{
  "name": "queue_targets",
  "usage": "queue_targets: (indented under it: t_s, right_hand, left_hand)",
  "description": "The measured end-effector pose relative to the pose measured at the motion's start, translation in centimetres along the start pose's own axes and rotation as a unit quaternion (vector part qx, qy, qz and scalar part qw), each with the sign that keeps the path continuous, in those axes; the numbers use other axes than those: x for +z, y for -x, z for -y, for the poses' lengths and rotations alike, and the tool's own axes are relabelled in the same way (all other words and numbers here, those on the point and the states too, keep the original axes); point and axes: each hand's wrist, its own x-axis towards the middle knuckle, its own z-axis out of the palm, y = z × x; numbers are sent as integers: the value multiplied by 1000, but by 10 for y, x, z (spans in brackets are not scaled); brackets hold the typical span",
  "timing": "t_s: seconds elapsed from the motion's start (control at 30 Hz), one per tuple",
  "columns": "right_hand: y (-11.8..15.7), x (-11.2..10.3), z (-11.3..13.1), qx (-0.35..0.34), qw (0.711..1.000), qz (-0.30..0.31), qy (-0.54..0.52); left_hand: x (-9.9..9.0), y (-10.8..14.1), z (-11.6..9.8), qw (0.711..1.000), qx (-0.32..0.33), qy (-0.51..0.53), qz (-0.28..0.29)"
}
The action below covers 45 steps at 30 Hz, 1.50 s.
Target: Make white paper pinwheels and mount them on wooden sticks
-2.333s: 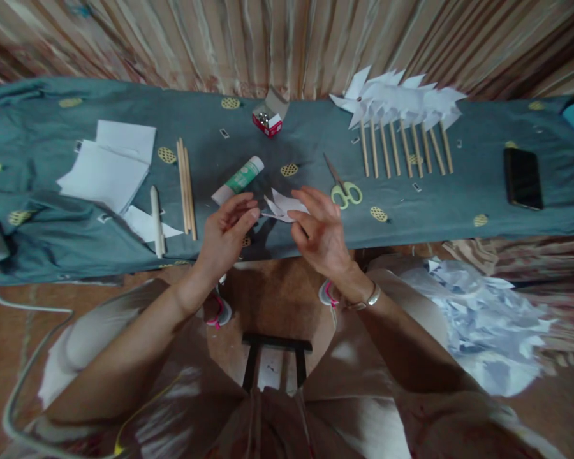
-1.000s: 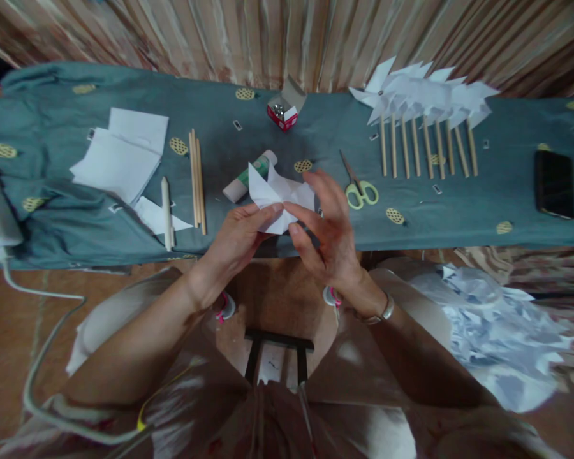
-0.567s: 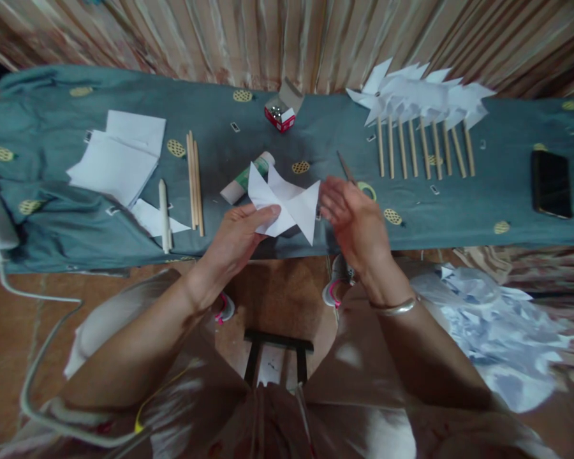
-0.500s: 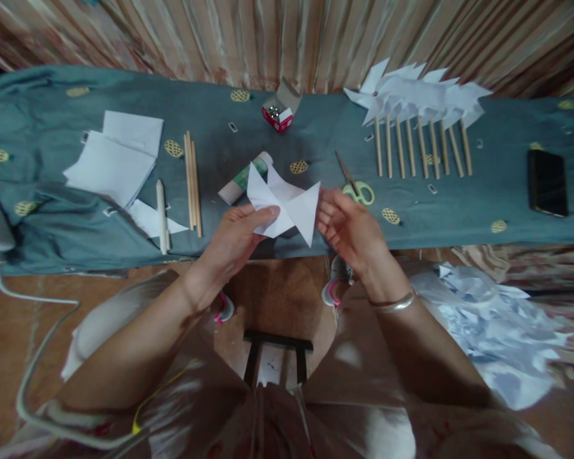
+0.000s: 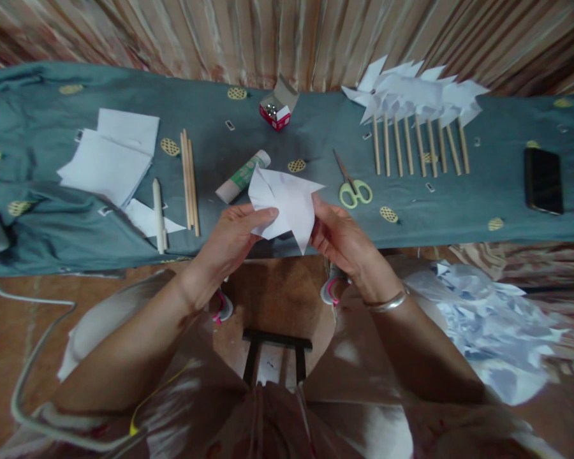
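From my remote seat I take the green-handled scissors [image 5: 350,181] as my mark: the folded white paper [image 5: 289,203] is just to their left and a little nearer the wearer's body, held up over the near part of the blue-green cloth [image 5: 459,207]. The left hand [image 5: 234,233] grips the sheet's left side, thumb pressed on the upper face and fingers underneath. The right hand [image 5: 342,241], just below and left of the scissor handles, has its fingers bent at the paper's right edge, thumb against it; whether they pinch it or merely touch it, I cannot tell. By my judgement this thing weighs next to nothing, springy along its folds, limp at the points, dry enough not to slip, yet quick to crease or tear if squeezed hard. I'd want hold of it where the layers overlap, near the middle, under a flat thumb, and would treat the pointed tips, one of them aimed straight at the scissors, with only the lightest touch. The glue stick [image 5: 243,176] lies left of the scissors, behind the paper, and the two overlap from my angle, though I can't see that they touch. Up and right of the scissors, well clear of both hands, white paper pinwheels [image 5: 411,94] lie in an overlapping row.
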Motion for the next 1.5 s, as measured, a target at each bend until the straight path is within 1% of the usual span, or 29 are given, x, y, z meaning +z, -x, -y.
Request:
queue_targets:
  t_s: [0.13, 0.23, 0.4, 0.53, 0.6, 0.7, 0.93, 1.07, 1.23, 1.5]
  right_hand:
    - [0, -2, 0, 3, 1000, 16, 3]
    - [1, -4, 1, -10, 1000, 17, 21]
    - [1, -9, 4, -82, 994, 12, 67]
    - [2, -12, 7, -144, 983, 44, 107]
    - [3, -14, 9, -157, 978, 64, 124]
    - [5, -15, 13, -157, 974, 75, 148]
    - [5, -17, 14, -154, 970, 65, 176]
    - [5, -17, 15, -177, 956, 68, 224]
    - [5, -16, 18, -205, 937, 70, 275]
    - [4, -17, 16, -231, 912, 34, 337]
  left_hand:
    - [3, 2, -3, 1000, -9, -14, -7]
    - [1, 2, -3, 1000, -15, -14, -10]
    - [-3, 0, -1, 1000, -18, -9, 3]
    - [-4, -1, 0, 999, -25, -13, 22]
    - [-5, -1, 0, 999, -29, -19, 31]
    - [-8, -2, 2, 999, -29, -30, 34]
    - [-5, -1, 2, 997, -32, -34, 55]
    - [-5, -1, 3, 997, -24, -57, 36]
    - [-7, -2, 5, 996, -8, -90, 29]
    - [-1, 1, 0, 992, -5, -129, 11]
